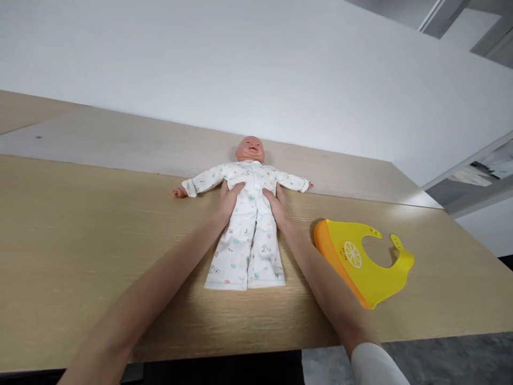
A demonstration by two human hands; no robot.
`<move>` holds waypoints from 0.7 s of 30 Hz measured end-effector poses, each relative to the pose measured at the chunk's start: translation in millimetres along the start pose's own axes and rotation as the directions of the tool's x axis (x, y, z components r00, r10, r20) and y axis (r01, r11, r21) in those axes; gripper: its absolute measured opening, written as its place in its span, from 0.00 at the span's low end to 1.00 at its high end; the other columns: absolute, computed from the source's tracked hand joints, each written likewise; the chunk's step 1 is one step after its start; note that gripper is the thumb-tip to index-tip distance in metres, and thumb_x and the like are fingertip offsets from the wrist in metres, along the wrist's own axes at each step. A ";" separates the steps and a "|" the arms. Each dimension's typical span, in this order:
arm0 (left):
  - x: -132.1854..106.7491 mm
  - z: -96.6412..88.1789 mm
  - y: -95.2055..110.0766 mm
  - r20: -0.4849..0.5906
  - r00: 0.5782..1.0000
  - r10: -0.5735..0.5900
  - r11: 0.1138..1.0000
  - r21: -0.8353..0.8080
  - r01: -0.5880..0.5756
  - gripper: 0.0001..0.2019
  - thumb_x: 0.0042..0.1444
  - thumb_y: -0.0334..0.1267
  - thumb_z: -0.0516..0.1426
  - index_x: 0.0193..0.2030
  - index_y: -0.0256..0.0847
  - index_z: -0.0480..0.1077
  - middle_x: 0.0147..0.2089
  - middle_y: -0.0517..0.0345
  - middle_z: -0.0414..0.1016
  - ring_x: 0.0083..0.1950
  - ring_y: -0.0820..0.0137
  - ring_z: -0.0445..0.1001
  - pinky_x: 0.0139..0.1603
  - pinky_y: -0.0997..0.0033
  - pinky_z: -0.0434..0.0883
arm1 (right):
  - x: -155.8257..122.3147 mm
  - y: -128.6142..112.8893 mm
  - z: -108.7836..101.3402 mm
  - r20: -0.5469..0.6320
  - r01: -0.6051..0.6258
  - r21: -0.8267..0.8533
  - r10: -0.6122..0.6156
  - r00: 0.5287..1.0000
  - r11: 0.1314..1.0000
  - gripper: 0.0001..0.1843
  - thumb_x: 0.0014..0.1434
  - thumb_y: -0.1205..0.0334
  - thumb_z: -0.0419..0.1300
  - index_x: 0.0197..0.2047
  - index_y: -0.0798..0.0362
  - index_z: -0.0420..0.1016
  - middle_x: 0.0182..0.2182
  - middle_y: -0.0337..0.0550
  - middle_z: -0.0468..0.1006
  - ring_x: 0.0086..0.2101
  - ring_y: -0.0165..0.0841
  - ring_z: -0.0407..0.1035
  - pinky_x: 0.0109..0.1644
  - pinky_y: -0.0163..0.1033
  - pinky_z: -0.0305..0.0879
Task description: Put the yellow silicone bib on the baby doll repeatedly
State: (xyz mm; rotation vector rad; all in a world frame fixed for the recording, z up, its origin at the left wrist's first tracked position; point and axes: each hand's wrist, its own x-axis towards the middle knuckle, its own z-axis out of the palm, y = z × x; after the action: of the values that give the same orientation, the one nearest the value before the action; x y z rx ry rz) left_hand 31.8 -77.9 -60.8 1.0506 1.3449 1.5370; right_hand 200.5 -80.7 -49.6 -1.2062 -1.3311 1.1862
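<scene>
A baby doll [248,214] in a white patterned sleepsuit lies on its back on the wooden table [80,240], head toward the wall and arms spread. My left hand [230,197] is wrapped round the doll's torso on its left side, thumb over the chest. My right hand [277,206] grips the torso from the other side in the same way. Both hands are closed on the doll's body at waist height. To the right of the doll lies a yellow silicone bib [363,262] with an orange catch pocket and a lemon-slice print.
The table runs up to a white wall [240,69], with a paler wooden strip along the back. Its front edge is near me, and grey floor [441,358] shows beyond the right front corner.
</scene>
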 end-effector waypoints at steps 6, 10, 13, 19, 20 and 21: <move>19.2 4.9 2.4 -0.024 0.999 -0.028 0.999 0.036 0.028 0.32 0.51 0.46 0.64 0.63 0.45 0.65 0.66 0.49 0.68 0.67 0.51 0.65 0.67 0.52 0.64 | 15.7 7.4 -2.4 -0.030 -0.005 -0.053 0.003 1.000 0.999 0.52 0.58 0.40 0.56 0.76 0.52 0.38 0.72 0.36 0.39 0.72 0.32 0.36 0.78 0.43 0.33; 1.3 -6.7 2.6 0.003 0.999 0.035 0.995 0.094 -0.035 0.37 0.51 0.44 0.64 0.68 0.44 0.59 0.73 0.49 0.58 0.72 0.55 0.58 0.71 0.55 0.58 | -8.9 9.5 -8.2 0.034 0.065 -0.155 -0.060 0.998 0.986 0.49 0.60 0.40 0.54 0.76 0.50 0.39 0.72 0.33 0.39 0.72 0.31 0.37 0.78 0.43 0.33; -19.9 -16.0 5.8 0.044 0.994 0.098 0.972 0.211 -0.105 0.34 0.54 0.43 0.61 0.68 0.47 0.60 0.74 0.52 0.55 0.74 0.57 0.54 0.73 0.55 0.54 | -31.8 12.3 -12.3 0.060 0.107 -0.211 -0.096 0.994 0.972 0.47 0.62 0.37 0.51 0.75 0.52 0.42 0.72 0.36 0.42 0.72 0.32 0.39 0.79 0.45 0.34; -33.9 -31.5 3.7 0.037 0.985 0.170 0.930 0.325 -0.173 0.20 0.60 0.42 0.53 0.58 0.43 0.68 0.64 0.49 0.69 0.66 0.59 0.66 0.69 0.55 0.61 | -89.7 25.2 -39.3 0.149 0.172 -0.371 -0.124 0.981 0.913 0.44 0.63 0.35 0.47 0.72 0.55 0.52 0.70 0.46 0.51 0.69 0.37 0.49 0.77 0.49 0.44; -28.6 -36.5 0.8 0.000 0.982 0.188 0.924 0.340 -0.177 0.19 0.60 0.41 0.52 0.56 0.42 0.69 0.62 0.48 0.71 0.64 0.59 0.68 0.68 0.55 0.62 | -102.0 27.8 -47.5 0.164 0.184 -0.401 -0.127 0.978 0.897 0.42 0.64 0.36 0.47 0.71 0.55 0.54 0.69 0.47 0.53 0.69 0.37 0.51 0.76 0.50 0.46; -21.5 -42.5 -2.5 -0.047 0.978 0.203 0.916 0.361 -0.173 0.17 0.60 0.40 0.51 0.54 0.42 0.70 0.60 0.48 0.72 0.63 0.59 0.69 0.67 0.55 0.63 | -114.7 30.0 -56.5 0.172 0.194 -0.426 -0.131 0.976 0.884 0.40 0.65 0.37 0.48 0.70 0.54 0.56 0.69 0.47 0.54 0.68 0.37 0.51 0.75 0.51 0.48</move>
State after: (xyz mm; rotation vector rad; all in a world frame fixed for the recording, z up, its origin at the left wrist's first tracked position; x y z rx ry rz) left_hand -1.6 -111.1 -68.2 1.3866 1.6640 1.5214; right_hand 266.2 -190.5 -79.4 -1.3083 -1.8407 0.8823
